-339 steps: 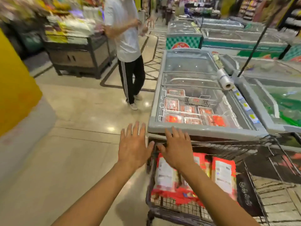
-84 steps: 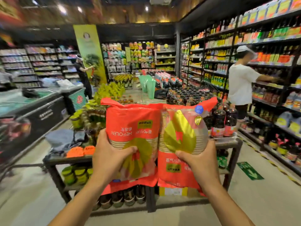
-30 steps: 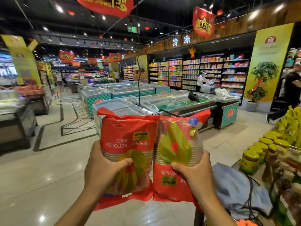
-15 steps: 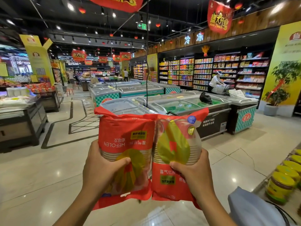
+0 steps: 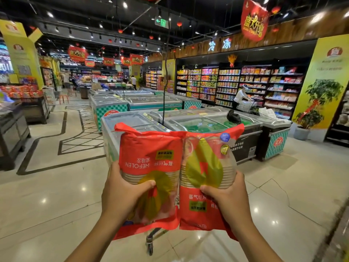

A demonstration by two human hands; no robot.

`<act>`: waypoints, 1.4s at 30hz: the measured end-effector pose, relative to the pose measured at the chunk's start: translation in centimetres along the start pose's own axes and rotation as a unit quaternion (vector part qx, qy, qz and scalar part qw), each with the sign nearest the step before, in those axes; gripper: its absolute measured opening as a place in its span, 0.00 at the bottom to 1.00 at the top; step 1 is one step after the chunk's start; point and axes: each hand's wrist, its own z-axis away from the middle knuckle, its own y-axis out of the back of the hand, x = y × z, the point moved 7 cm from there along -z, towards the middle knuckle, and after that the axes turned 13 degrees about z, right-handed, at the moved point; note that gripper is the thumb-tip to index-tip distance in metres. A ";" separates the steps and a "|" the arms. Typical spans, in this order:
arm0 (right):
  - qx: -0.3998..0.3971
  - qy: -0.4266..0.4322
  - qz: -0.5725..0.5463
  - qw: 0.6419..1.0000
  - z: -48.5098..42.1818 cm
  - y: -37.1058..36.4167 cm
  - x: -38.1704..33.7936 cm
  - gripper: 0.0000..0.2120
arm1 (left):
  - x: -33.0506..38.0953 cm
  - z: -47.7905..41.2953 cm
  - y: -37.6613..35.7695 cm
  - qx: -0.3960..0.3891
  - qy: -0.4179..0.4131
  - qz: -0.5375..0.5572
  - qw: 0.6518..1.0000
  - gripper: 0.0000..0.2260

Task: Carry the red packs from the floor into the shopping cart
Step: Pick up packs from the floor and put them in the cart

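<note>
head view: left grip (image 5: 120,195) clenched round the lower half of the left red pack (image 5: 149,148), thumb across its front; right grip (image 5: 228,201) likewise grasping the right red pack (image 5: 207,163). both packs are held upright in the air, side by side and touching, over the glossy floor (image 5: 47,205), with chest freezers (image 5: 198,121) behind. below their lower edges shows a wheeled metal leg (image 5: 150,242), probably the shopping cart; its basket is hidden. likely risks: the packs block the sight line to the cart, so a release could miss the basket; the smooth film, held only near the bottom, could slide or tip in the fingers. legible writing: "wefolen", upside down, on the left pack; "50" on a blue sticker (image 5: 225,136) on the right pack; chinese characters on both; "冷冻" on the wall sign (image 5: 220,44); a green exit sign (image 5: 161,22) overhead.
</note>
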 end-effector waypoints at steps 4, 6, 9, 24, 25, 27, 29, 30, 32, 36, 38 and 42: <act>0.010 -0.003 0.004 1.000 -3.8 -2.9 0.5 0.43 | -2.5 -4.9 -1.7 -0.010 0.004 0.013 1.000 0.44; 0.013 -0.013 0.011 1.000 -5.5 -3.8 1.0 0.43 | -3.6 -6.6 -2.9 -0.016 0.005 0.013 1.000 0.42; 0.012 -0.025 0.012 1.000 -8.4 -5.1 1.9 0.43 | -5.2 -9.2 -4.8 -0.020 0.013 0.010 1.000 0.39; -0.002 -0.037 -0.016 0.999 -31.2 -11.3 8.7 0.39 | -10.8 -25.7 -19.9 -0.026 0.023 0.000 0.999 0.38; -0.007 -0.035 -0.020 0.999 -33.1 -11.8 9.1 0.39 | -11.2 -27.0 -21.0 -0.025 0.023 0.001 0.999 0.38; -0.020 -0.030 -0.023 0.999 -36.8 -12.8 10.2 0.40 | -12.3 -29.3 -22.8 -0.017 0.027 0.007 0.999 0.38; -0.032 -0.030 -0.033 0.999 -40.0 -13.7 11.2 0.39 | -13.7 -31.2 -24.1 -0.006 0.034 0.018 0.999 0.39; -0.035 -0.030 -0.038 0.998 -41.5 -14.1 11.6 0.39 | -14.6 -32.1 -24.6 -0.001 0.039 0.021 0.999 0.40; -0.036 -0.033 -0.049 0.998 -44.2 -14.6 12.4 0.38 | -16.2 -33.8 -25.2 0.017 0.052 0.032 0.998 0.42; -0.044 -0.051 -0.057 0.996 -49.0 -15.8 14.3 0.35 | -19.2 -37.2 -25.8 0.048 0.081 0.047 0.994 0.41; -0.047 -0.056 -0.057 0.996 -51.4 -16.9 15.2 0.36 | -20.7 -39.0 -25.9 0.054 0.087 0.053 0.993 0.43; -0.053 -0.065 -0.056 0.995 -55.3 -20.2 17.1 0.37 | -24.3 -43.0 -25.9 0.067 0.094 0.058 0.992 0.37</act>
